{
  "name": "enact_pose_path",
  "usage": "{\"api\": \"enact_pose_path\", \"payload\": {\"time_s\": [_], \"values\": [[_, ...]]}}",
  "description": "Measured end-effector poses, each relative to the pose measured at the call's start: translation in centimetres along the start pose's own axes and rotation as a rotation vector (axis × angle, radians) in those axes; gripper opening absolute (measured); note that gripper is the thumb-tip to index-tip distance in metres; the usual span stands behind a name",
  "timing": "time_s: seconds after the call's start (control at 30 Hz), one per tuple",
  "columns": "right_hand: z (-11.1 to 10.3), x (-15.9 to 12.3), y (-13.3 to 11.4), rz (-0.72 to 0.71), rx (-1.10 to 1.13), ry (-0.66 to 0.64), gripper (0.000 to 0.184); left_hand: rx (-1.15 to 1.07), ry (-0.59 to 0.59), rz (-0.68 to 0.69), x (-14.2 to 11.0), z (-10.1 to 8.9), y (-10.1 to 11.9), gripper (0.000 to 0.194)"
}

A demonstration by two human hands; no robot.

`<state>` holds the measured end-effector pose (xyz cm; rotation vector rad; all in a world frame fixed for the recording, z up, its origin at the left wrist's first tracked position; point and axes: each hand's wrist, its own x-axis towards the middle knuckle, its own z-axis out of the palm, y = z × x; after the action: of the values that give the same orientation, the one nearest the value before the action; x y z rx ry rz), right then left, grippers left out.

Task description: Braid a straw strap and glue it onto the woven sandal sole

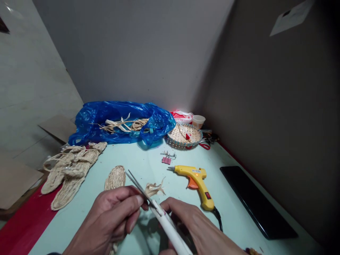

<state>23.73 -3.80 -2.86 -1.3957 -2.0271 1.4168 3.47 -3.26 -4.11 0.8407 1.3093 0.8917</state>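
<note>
My right hand is wrapped around the white handles of a pair of scissors. The narrow metal blades point up and left, slightly apart. My left hand is closed, thumb and fingers pinched right beside the blades. What sits in that pinch is hidden. A bit of beige braided fibre shows beneath the left palm; I cannot tell if the hand holds it. Just beyond the left hand lies a woven slipper sole. Dry husk scraps rest behind the blades.
A yellow glue gun lies right of centre, its cord trailing forward. Pink binder clips are behind it. Woven slippers lie left. A blue plastic bag with husk strips, a shallow basket and a black tray surround the table.
</note>
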Motion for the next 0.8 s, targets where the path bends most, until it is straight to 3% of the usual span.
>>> {"api": "enact_pose_path", "payload": {"time_s": [0.1,0.23,0.57,0.8], "values": [[-0.8,-0.1,-0.4,0.051,-0.021,-0.076,0.039,-0.067,-0.062,-0.009,0.0,-0.2,-0.1,0.027],[-1.6,-0.4,-0.6,0.029,-0.035,-0.107,0.038,-0.109,-0.049,-0.048,-0.1,0.2,0.2,0.023],[-1.6,-1.5,0.7,0.039,-0.014,0.021,0.042,-0.018,-0.054,0.005,0.2,-0.5,1.1,0.029],[-1.5,-1.6,1.0,0.034,-0.027,0.029,0.045,0.117,-0.012,-0.011,-0.7,0.3,1.4,0.025]]}}
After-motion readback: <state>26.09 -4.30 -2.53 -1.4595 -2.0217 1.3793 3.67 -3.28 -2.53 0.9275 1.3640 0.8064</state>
